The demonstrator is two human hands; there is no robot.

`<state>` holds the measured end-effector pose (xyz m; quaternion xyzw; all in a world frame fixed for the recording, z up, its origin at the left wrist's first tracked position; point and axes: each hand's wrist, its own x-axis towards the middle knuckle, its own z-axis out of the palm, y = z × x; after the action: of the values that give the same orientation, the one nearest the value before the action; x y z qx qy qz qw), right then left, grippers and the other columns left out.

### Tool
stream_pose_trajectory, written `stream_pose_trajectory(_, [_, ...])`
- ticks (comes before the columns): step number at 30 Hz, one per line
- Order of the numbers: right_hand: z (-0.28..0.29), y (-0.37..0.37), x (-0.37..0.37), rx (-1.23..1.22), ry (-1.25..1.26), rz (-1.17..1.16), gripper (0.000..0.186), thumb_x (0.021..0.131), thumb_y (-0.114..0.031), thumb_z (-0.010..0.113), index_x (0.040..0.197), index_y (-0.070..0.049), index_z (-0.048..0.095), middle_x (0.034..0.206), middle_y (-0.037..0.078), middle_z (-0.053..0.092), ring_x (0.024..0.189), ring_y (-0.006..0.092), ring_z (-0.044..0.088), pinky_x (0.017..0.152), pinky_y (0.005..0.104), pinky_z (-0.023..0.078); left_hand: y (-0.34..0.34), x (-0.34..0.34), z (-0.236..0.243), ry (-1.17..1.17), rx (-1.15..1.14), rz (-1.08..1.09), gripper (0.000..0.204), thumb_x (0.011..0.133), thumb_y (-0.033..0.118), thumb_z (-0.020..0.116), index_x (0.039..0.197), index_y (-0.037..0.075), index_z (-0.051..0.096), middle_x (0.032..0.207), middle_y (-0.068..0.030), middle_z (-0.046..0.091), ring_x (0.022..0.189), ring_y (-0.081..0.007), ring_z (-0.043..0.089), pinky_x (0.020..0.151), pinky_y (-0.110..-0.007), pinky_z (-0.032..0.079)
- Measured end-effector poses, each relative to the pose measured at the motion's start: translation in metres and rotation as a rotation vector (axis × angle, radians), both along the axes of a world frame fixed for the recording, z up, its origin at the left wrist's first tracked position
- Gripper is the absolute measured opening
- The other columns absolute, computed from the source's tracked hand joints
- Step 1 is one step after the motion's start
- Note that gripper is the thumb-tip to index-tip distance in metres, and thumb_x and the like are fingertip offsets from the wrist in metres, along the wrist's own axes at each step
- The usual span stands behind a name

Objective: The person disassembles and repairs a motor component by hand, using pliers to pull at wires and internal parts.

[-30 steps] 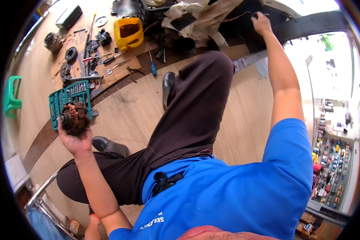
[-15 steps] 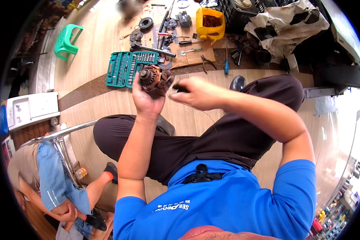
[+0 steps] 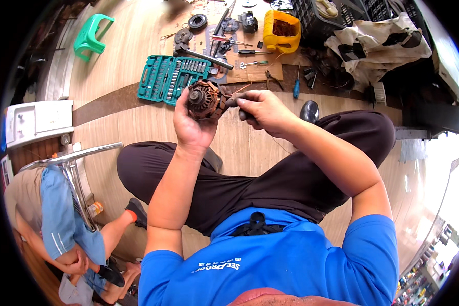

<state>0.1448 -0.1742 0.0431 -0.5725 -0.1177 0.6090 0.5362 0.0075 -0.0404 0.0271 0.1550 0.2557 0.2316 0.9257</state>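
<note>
My left hand [image 3: 193, 130] cradles a copper-wound motor core [image 3: 203, 101], palm up, above the floor. The core has a round shaft end facing up and dark metal segments around its side. My right hand [image 3: 266, 113] is closed in a pinch at the core's right side, its fingertips darkened. A thin wire [image 3: 278, 143] trails below this hand; what the fingertips grip is mostly hidden. An orange copper strand [image 3: 242, 90] sticks out from the core just above the right fingers. Behind the core lies an opened green socket set [image 3: 158, 81].
Pliers [image 3: 274, 80], a blue-handled screwdriver [image 3: 296, 89] and dark motor parts lie on and around cardboard. A yellow cut-open jug [image 3: 266, 38] holds copper scraps. A green stool [image 3: 92, 38] stands far left. Another person [image 3: 69, 219] sits at the lower left.
The view has shifted slightly. My right hand has moved up against the core's side, with the fingers now pinched there. The copper strand now shows beside it.
</note>
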Motion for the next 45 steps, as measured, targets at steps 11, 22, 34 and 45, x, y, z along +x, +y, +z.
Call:
stream_pose_trajectory(11, [0.040,-0.019,0.022,0.227,-0.095,0.073,0.020,0.098,-0.020,0.056,0.100,-0.003,0.066,0.062,-0.005,0.048,0.052,0.0024,0.039,0.046,0.0194,0.030,0.008,0.000,0.000,-0.015,0.168,-0.017,0.047,0.097,0.040,0.040,0.121,0.003,0.057,0.115,-0.0171,0.064,0.105,-0.0329,0.063,0.093,-0.052,0.050])
stream_pose_trajectory(22, [0.025,-0.035,-0.030,0.261,-0.924,0.972,0.016,0.084,-0.013,0.055,0.085,0.000,0.064,0.083,0.022,0.065,0.081,0.0386,0.065,0.072,0.0472,0.051,0.014,0.005,-0.015,0.111,0.162,0.115,0.050,0.098,0.042,0.035,0.116,0.001,0.057,0.106,-0.0187,0.065,0.091,-0.0332,0.065,0.082,-0.048,0.052])
stream_pose_trajectory(34, [-0.021,-0.005,0.047,-0.476,-1.383,0.732,0.020,0.083,-0.007,0.054,0.091,0.000,0.071,0.099,0.021,0.069,0.094,0.0322,0.068,0.082,0.0404,0.055,0.019,-0.006,0.012,0.044,0.070,0.018,0.050,0.096,0.044,0.037,0.116,0.004,0.059,0.108,-0.0169,0.065,0.098,-0.0331,0.064,0.091,-0.052,0.050])
stream_pose_trajectory(45, [-0.018,0.005,0.027,0.306,-0.685,0.575,0.043,0.089,-0.029,0.065,0.118,0.001,0.057,0.094,0.014,0.063,0.093,0.0256,0.060,0.085,0.0372,0.048,0.011,-0.004,0.015,0.016,0.061,-0.103,0.049,0.096,0.042,0.039,0.120,0.004,0.058,0.113,-0.0172,0.065,0.103,-0.0351,0.063,0.093,-0.049,0.050])
